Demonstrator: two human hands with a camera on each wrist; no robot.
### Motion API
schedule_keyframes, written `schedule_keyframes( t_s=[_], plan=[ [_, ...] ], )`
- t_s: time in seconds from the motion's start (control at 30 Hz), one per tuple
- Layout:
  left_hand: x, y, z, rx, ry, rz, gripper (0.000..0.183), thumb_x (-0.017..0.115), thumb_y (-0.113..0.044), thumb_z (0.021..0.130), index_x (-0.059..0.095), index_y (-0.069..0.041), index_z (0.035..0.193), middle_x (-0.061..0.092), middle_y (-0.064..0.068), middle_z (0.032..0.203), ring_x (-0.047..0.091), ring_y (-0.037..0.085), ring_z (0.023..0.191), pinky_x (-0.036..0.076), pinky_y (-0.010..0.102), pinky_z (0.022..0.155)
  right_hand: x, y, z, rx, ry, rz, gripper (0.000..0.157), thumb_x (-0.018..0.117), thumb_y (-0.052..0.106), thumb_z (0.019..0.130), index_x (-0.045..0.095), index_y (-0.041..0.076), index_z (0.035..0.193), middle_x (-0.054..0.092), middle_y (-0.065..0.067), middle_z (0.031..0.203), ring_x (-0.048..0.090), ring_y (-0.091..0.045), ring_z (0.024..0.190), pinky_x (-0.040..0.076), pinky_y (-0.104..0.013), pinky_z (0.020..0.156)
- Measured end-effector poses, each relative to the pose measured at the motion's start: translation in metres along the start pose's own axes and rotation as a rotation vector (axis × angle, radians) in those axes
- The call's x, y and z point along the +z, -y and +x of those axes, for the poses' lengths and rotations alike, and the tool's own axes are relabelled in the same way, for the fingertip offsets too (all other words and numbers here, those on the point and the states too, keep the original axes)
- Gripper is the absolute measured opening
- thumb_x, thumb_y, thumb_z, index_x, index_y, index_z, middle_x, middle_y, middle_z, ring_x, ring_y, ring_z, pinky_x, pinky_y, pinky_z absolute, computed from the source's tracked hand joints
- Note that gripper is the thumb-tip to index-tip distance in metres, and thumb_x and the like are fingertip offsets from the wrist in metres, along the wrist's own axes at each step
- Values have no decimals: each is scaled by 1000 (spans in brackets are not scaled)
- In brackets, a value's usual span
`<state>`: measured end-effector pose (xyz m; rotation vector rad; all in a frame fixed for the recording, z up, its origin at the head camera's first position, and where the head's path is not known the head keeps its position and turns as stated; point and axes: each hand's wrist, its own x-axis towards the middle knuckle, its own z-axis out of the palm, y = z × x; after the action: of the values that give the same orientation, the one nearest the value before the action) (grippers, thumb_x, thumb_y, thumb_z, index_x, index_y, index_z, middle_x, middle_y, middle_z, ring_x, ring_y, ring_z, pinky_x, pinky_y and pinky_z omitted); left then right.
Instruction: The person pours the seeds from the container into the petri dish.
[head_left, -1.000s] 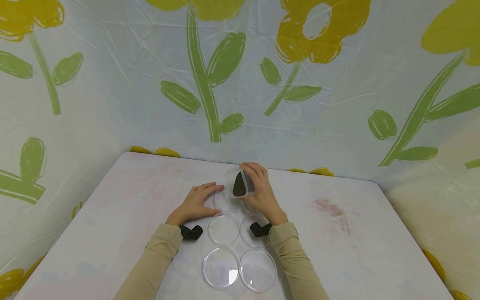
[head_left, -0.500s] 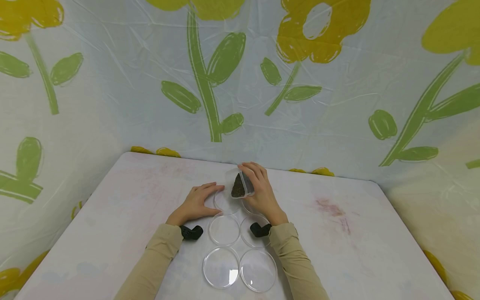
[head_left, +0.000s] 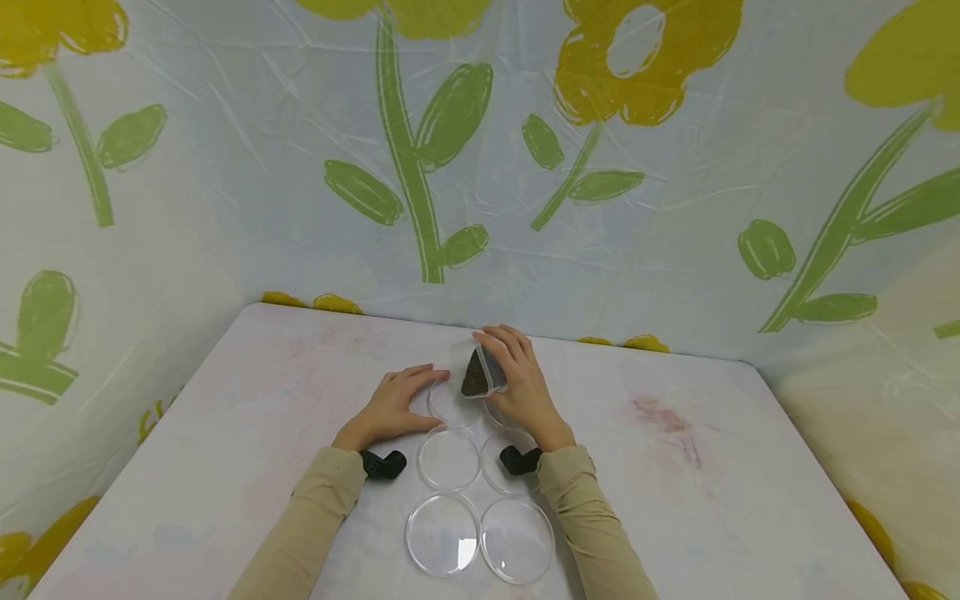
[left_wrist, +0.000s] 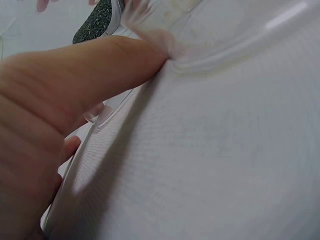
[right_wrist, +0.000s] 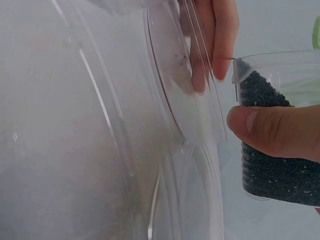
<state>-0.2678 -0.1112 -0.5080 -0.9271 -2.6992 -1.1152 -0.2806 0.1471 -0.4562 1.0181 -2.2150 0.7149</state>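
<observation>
My right hand [head_left: 521, 387] grips a clear plastic tub [head_left: 494, 372] tilted to the left above the far dishes. Small black seeds [head_left: 475, 377] lie heaped inside it, and the right wrist view shows the thumb [right_wrist: 272, 130] pressed along the tub's side. On the left, my left hand [head_left: 388, 407] spans the far-left petri dish [head_left: 452, 408], thumb and fingers at its rim. The left wrist view has the thumb [left_wrist: 115, 62] touching a clear rim. A few dark specks [right_wrist: 180, 59] show in a dish in the right wrist view. The tub partly covers the far-right dish [head_left: 498, 412].
Nearer me stand more clear petri dishes in two columns, among them the middle-left dish [head_left: 448, 460], near-left dish [head_left: 442, 535] and near-right dish [head_left: 517, 542]. They sit on a pale table [head_left: 247, 467] with a reddish stain [head_left: 660, 415]. A flower-print curtain [head_left: 300, 242] hangs behind.
The tub has shifted slightly left and the dark seed patch in it looks narrower, with a grainier surface. My left hand and the dishes stay where they were.
</observation>
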Motion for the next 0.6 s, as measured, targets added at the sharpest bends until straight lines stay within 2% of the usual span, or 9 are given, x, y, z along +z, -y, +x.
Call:
schedule_keyframes(
  t_s=[0.37,0.6],
  plan=[
    [0,-2,0,-15,9,11,75,80,-42,79,53,-16,143,46,11,149,36,31,141,26,55,106,1,1,0,-6,-3,-18,97,96,9,59,47,14,143,47,-13,143,38,-41,134,26,-47,114],
    [0,0,0,-18,9,16,74,80,-43,79,53,-17,144,46,11,150,36,31,141,26,55,106,1,-1,-1,-15,-12,-18,98,96,5,59,46,14,143,47,-14,143,37,-41,134,26,-47,114]
  ],
)
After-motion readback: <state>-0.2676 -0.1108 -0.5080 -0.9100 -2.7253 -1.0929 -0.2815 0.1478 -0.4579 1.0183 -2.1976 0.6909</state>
